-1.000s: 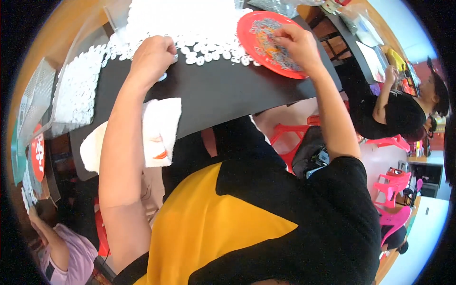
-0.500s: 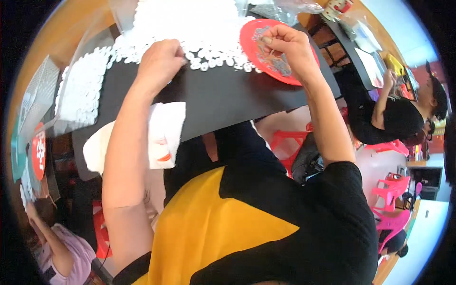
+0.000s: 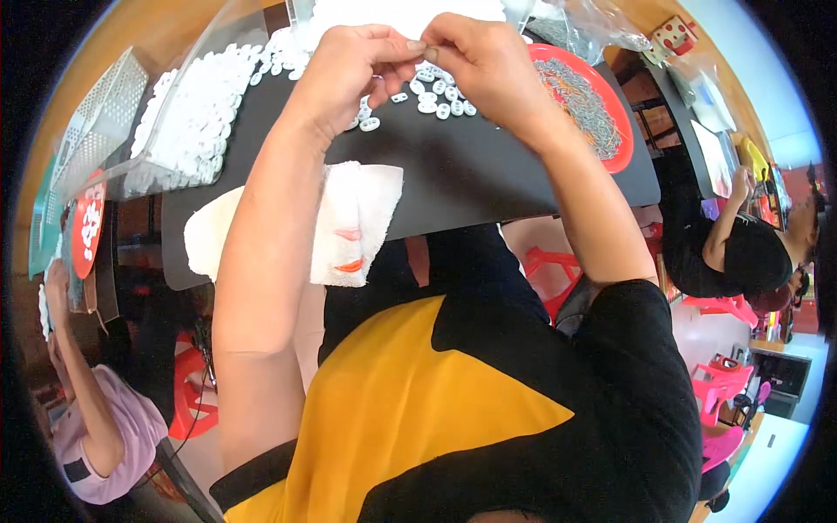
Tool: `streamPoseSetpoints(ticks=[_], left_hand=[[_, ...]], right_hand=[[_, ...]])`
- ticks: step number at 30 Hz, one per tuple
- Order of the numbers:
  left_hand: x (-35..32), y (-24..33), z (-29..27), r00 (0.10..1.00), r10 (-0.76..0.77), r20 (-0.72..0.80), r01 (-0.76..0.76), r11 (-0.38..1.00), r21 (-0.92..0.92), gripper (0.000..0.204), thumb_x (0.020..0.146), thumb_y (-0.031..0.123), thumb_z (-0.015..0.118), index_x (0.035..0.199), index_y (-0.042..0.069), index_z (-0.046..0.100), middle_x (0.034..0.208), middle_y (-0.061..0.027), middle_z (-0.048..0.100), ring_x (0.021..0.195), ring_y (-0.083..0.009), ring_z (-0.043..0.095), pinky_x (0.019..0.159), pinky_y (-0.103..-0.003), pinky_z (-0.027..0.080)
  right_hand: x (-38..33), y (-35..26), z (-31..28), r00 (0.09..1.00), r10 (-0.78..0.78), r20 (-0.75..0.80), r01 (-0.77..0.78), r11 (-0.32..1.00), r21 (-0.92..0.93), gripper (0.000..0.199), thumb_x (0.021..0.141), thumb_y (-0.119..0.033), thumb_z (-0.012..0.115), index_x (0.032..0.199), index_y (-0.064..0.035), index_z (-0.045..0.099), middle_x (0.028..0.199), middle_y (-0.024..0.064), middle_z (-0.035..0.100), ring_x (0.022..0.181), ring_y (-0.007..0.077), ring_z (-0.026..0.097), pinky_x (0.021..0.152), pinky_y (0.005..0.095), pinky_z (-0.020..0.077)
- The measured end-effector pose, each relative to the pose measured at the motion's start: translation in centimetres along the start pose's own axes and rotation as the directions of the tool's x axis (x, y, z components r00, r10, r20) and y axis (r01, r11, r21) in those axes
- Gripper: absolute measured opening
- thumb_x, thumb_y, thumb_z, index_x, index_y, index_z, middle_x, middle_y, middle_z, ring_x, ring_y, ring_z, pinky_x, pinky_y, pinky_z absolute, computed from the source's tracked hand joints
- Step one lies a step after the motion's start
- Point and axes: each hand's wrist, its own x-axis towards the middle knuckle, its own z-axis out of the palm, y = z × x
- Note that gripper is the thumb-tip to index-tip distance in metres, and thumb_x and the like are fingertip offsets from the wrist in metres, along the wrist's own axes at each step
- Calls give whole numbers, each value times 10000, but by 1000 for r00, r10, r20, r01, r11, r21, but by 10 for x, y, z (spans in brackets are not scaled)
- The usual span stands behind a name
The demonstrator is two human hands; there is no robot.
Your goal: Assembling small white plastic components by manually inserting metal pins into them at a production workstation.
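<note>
My left hand (image 3: 359,63) and my right hand (image 3: 484,65) meet fingertip to fingertip above the far part of the black table (image 3: 471,174). The fingers of both are pinched; whatever lies between them is too small and covered to name. Below and between the hands lie small white oval plastic pieces with holes (image 3: 443,94), loose on the table. A red plate (image 3: 621,144) stands just right of my right hand. It holds a heap of thin grey metal pins or screws (image 3: 580,105).
A clear bin (image 3: 187,122) full of white pieces stands at the left, beside a white perforated basket (image 3: 105,105). A cloth (image 3: 357,222) lies on the near table edge under my left forearm. One person (image 3: 113,427) works at left, another (image 3: 741,231) at right.
My right hand has left the red plate and moved left to meet my left hand. The left hand has risen toward the far side. The view has shifted slightly.
</note>
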Motion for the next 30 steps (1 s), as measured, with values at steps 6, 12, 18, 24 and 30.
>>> streamPoseSetpoints(ticks=[6, 12, 18, 24, 30], left_hand=[[3, 4, -13, 998, 4, -63, -13, 990, -142, 175, 854, 144, 618, 799, -21, 636, 658, -58, 591, 496, -88, 497, 408, -205, 342], [6, 4, -23, 1000, 7, -25, -13, 959, -284, 179, 898, 147, 568, 865, -24, 609, 695, -61, 576, 511, -96, 484, 408, -203, 330], [8, 1, -24, 999, -2, 35, 12, 959, -284, 178, 901, 150, 568, 885, -23, 603, 708, -58, 574, 550, -93, 502, 413, -193, 332], [5, -5, 1, 986, 124, -115, -58, 885, 461, 124, 761, 130, 683, 764, 9, 658, 591, -37, 578, 502, -115, 511, 460, -260, 390], [3, -12, 10, 1000, -7, 3, 1, 484, 875, 146, 729, 122, 706, 795, 19, 627, 734, -143, 635, 693, -296, 621, 668, -387, 472]], right_hand=[[22, -12, -3, 1000, -17, -13, 19, 987, 158, 69, 801, -89, 614, 819, -25, 634, 758, 207, 614, 717, 372, 620, 617, 407, 484], [31, -9, 4, 988, 131, 77, -149, 742, 654, 50, 802, 8, 657, 846, 29, 646, 718, 43, 644, 717, 95, 590, 648, 249, 477], [29, 14, 19, 989, 113, 94, -143, 587, 797, 30, 809, 28, 639, 838, 20, 636, 734, 17, 627, 712, 85, 574, 638, 230, 463], [22, 29, 11, 955, 281, 90, -240, 564, 790, 22, 822, -8, 632, 801, -2, 628, 687, 4, 591, 641, 67, 532, 580, 215, 433], [23, 29, -1, 942, 335, 9, -171, 458, 872, 68, 847, -41, 632, 789, -9, 619, 650, 2, 571, 585, 73, 518, 542, 218, 419]])
